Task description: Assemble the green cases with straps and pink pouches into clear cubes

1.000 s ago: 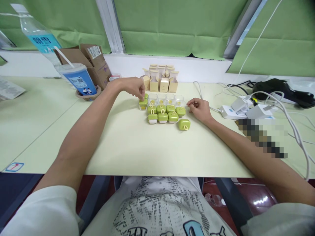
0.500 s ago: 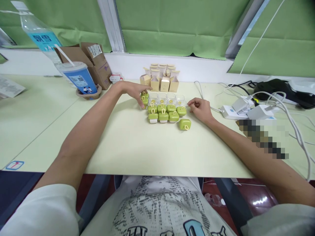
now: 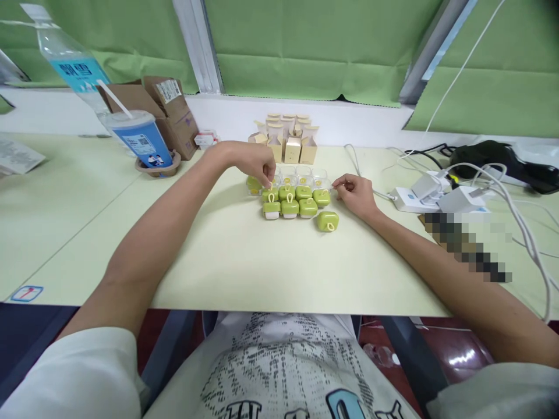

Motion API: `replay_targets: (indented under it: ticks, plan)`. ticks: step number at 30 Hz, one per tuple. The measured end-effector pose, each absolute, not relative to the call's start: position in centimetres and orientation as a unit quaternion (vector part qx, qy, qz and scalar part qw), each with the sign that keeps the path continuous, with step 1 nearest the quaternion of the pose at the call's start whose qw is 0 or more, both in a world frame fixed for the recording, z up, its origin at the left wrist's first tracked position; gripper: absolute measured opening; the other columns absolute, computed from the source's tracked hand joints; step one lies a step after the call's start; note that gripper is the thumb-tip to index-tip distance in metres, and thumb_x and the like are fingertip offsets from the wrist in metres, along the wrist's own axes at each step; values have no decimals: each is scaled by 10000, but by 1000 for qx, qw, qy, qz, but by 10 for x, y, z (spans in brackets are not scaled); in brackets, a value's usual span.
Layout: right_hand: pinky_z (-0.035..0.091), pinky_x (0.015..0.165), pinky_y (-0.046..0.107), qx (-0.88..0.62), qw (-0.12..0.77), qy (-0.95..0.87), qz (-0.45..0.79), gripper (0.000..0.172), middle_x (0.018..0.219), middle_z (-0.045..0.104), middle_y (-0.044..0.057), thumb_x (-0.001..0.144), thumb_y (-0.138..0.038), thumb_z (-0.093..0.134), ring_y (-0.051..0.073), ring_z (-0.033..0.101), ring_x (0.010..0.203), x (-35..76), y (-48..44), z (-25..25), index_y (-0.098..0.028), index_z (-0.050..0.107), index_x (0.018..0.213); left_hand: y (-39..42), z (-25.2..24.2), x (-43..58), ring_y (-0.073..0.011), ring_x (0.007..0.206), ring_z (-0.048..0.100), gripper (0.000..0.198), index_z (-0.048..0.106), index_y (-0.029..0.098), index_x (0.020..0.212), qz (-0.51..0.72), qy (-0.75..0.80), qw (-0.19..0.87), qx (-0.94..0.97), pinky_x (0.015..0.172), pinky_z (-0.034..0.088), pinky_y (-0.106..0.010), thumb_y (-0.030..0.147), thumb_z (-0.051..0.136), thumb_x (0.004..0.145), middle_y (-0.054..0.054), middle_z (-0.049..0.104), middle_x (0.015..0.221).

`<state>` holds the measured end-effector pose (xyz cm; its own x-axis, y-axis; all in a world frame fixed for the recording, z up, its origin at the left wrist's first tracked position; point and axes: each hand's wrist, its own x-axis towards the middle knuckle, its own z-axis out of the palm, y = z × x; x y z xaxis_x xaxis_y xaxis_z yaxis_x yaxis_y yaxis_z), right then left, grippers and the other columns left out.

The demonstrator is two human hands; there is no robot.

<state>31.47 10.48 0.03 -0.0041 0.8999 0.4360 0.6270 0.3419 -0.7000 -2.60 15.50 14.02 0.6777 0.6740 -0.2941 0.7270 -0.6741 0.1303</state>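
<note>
Several green cases with yellow loops stand in rows on the pale table, one of them a green case in the front row. Another green case lies apart at the front right. Behind the rows are small clear containers. My left hand reaches down over the left end of the group, fingertips pinched at the yellow loop of a green case in the second row. My right hand rests on the table beside the right end, fingers curled together; whether anything small is between them is hidden.
Small open cardboard boxes stand behind the containers. On the left are a blue cup, a brown carton and a large bottle. A power strip with chargers and cables lies right.
My left hand has moved right, from the cases at the left end to the second row, and its fingers have closed together. My right hand has stayed in place.
</note>
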Motion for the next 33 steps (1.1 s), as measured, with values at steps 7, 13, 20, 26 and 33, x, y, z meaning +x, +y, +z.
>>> replay_targets:
  ticks: [7, 13, 20, 26, 33]
  plan:
    - [540, 708, 365, -548, 441, -692, 160, 187, 596, 671, -12, 785, -226, 611, 230, 715, 613, 314, 105, 0, -223, 778, 870, 143, 155, -29, -251, 975, 731, 280, 844, 234, 938, -79, 380, 98, 916, 858, 471, -334, 462, 709, 846, -16, 811, 936]
    - [530, 717, 369, -548, 443, -692, 156, 198, 583, 662, -15, 773, -217, 599, 227, 702, 601, 314, 106, 1, -219, 776, 861, 141, 172, -48, -251, 1002, 735, 252, 805, 222, 1074, 125, 426, 54, 895, 907, 507, -365, 411, 697, 947, -41, 798, 1049]
    - [521, 701, 364, -548, 439, -695, 155, 188, 606, 673, -9, 776, -221, 602, 231, 710, 610, 314, 106, 0, -224, 771, 857, 168, 136, -33, -254, 1024, 716, 165, 751, 190, 1024, 123, 432, 13, 893, 923, 502, -356, 282, 635, 953, -57, 793, 1026]
    - [539, 711, 374, -549, 438, -694, 160, 196, 617, 682, -2, 773, -230, 604, 228, 693, 598, 314, 106, 0, -219, 774, 871, 182, 120, -35, -237, 959, 705, 147, 730, 191, 986, 146, 438, 0, 887, 859, 492, -341, 286, 628, 939, -63, 792, 998]
    - [547, 727, 375, -549, 437, -695, 159, 193, 614, 684, -2, 774, -247, 612, 229, 697, 608, 314, 107, 0, -218, 777, 871, 191, 107, -36, -255, 982, 722, 120, 715, 194, 963, 155, 450, -10, 879, 872, 509, -368, 272, 624, 957, -73, 797, 997]
